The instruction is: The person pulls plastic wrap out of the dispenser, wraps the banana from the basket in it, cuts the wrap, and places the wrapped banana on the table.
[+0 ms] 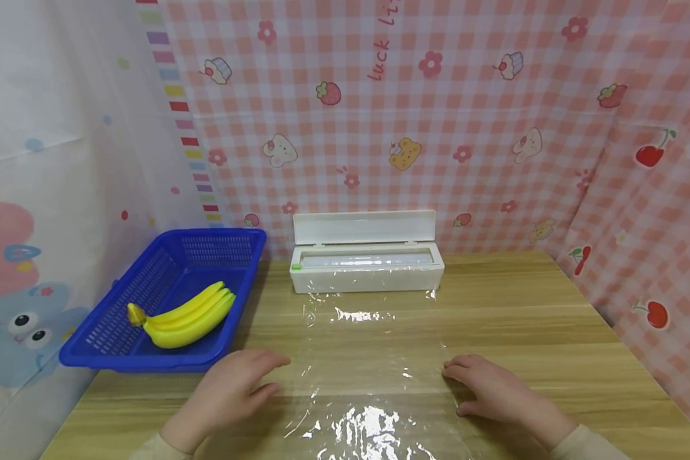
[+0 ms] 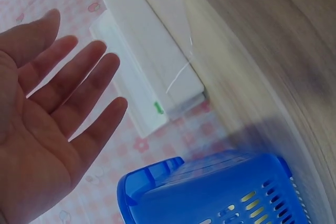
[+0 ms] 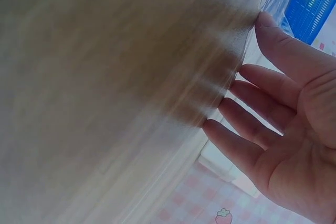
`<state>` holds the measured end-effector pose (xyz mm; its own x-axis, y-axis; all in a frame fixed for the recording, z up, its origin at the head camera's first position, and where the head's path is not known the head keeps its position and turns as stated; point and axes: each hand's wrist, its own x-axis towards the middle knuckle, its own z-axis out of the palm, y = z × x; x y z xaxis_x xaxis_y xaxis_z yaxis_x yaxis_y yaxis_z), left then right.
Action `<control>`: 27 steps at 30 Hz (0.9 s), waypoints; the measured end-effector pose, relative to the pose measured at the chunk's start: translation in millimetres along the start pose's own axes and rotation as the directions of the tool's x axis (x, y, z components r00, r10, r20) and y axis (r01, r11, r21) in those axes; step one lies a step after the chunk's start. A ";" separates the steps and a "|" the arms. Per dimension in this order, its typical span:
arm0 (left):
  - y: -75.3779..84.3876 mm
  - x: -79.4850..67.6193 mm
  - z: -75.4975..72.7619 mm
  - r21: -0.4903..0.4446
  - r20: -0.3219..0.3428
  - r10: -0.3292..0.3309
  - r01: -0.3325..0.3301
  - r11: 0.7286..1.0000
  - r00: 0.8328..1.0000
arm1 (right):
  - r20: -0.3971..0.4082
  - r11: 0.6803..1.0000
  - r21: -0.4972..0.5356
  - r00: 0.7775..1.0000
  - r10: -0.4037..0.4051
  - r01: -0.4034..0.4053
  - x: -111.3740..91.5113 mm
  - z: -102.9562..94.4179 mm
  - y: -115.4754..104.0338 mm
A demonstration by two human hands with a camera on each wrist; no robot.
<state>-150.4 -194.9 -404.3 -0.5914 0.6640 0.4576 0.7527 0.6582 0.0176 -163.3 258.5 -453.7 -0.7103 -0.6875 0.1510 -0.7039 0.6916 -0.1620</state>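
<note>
A sheet of clear cling film (image 1: 374,358) runs from a white dispenser box (image 1: 368,281) toward me over the wooden table, glossy with glare. To the left of the film is my left hand (image 1: 232,390), its fingers spread and nothing held; the left wrist view shows its bare palm. My right hand (image 1: 494,391) is by the film's right edge. In the right wrist view its fingertips (image 3: 212,124) meet the table surface, fingers extended and apart. Whether film lies under those fingertips I cannot tell.
A blue plastic basket (image 1: 144,364) stands at the left with a bunch of yellow bananas (image 1: 190,324) inside. Behind the box, whose lid (image 1: 365,227) is raised, hangs a pink checked cloth (image 1: 345,128). The wooden table (image 1: 552,319) extends to the right.
</note>
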 end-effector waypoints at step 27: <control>-27.2 7.7 -20.5 0.113 -0.248 -0.041 0.070 0.991 0.968 | -0.019 1.000 -0.003 1.000 -0.023 0.023 -0.2 0.3 -0.1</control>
<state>-169.5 -215.0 -383.0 -0.5312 0.5281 0.6626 0.6716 0.7392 -0.0506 -163.1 258.5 -454.0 -0.6941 -0.6987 0.1733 -0.7199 0.6764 -0.1557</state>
